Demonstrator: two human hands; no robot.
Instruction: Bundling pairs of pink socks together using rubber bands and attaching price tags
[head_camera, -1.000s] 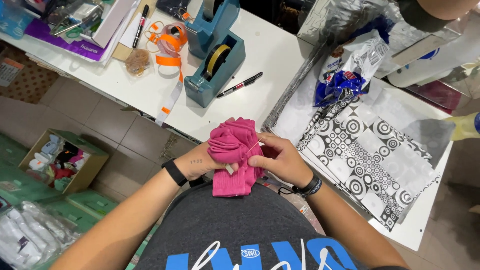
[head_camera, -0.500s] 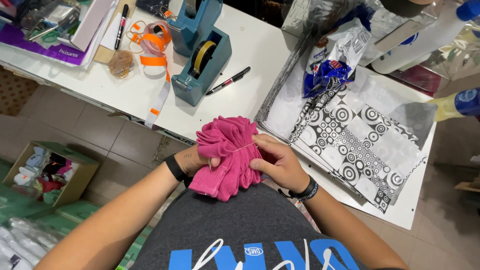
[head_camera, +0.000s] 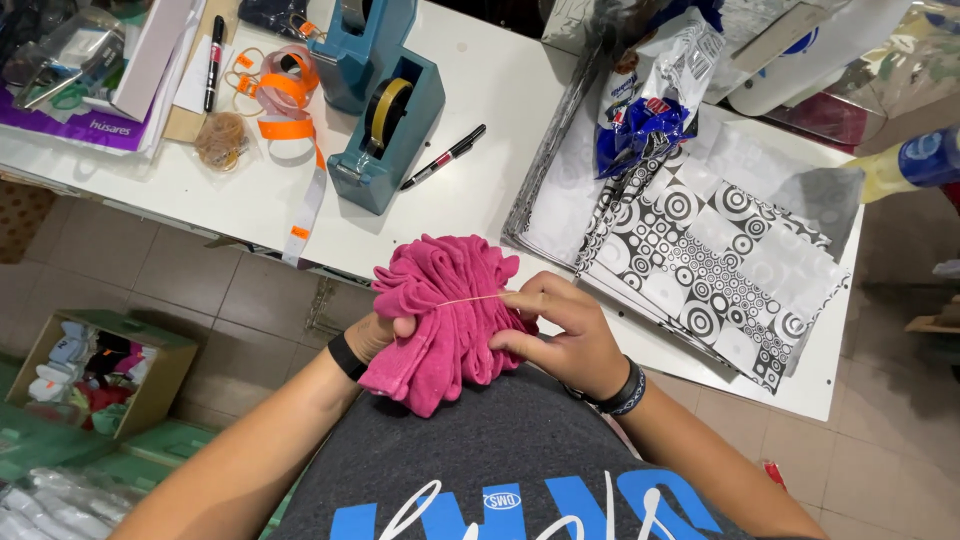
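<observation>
So we've got the bundle of pink socks (head_camera: 447, 318) up against our belly, just off the near edge of the white table (head_camera: 500, 90). Compared with half a second back, a thin rubber band (head_camera: 470, 299) now shows stretched tight across the upper part of the bundle, running from about 9 to 3 o'clock. Before, we couldn't really make out a band line like that. The bundle also looks more bunched and ruffled at the top, so in our judgement the band is in the middle of going on and the bundling is close to wrapped up.

Our right hand (head_camera: 565, 335) sits at 3 o'clock of the bundle, fingers pinched together on the band's end and pulling it sideways. Our left hand (head_camera: 385, 335) is at 9 o'clock, mostly hidden behind the fabric, closed around the bundle's side to hold it steady.

Up at 12 o'clock on the table there's the teal tape dispenser (head_camera: 385, 120) with a black marker (head_camera: 443, 158) just beside it. The black-and-white patterned bags (head_camera: 700, 260) lie at 2 o'clock. None of that has budged.
</observation>
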